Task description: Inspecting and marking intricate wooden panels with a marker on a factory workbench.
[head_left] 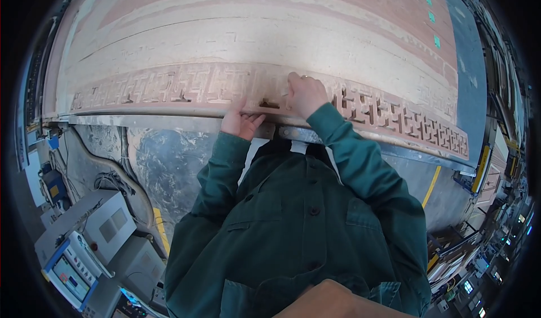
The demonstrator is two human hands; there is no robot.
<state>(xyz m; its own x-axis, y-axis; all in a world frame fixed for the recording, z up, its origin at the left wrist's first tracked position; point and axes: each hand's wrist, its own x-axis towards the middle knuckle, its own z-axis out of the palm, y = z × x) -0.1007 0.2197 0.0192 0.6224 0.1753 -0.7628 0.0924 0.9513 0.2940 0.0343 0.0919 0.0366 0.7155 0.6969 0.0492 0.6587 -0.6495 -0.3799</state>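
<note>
A long pinkish-brown panel with an angular fretwork pattern point(163, 87) lies along the near edge of the big work table point(253, 42). Some of its slots are cut through, most plainly on the right half; others on the left look filled or dusty. My right hand point(308, 95), a ring on one finger, is closed over the middle of the panel with its fingers curled down; whatever it may hold is hidden. Just left of it, my left hand point(242, 122) rests at the panel's front edge, palm turned up and fingers apart. A dark opening point(270, 104) shows between the hands.
A metal rail point(146, 122) runs along the table's front. To the lower left stand a grey machine cabinet point(107, 222) and a control panel with a screen point(73, 273). A thick hose point(132, 180) crosses the floor. Green tape pieces point(431, 17) mark the far right.
</note>
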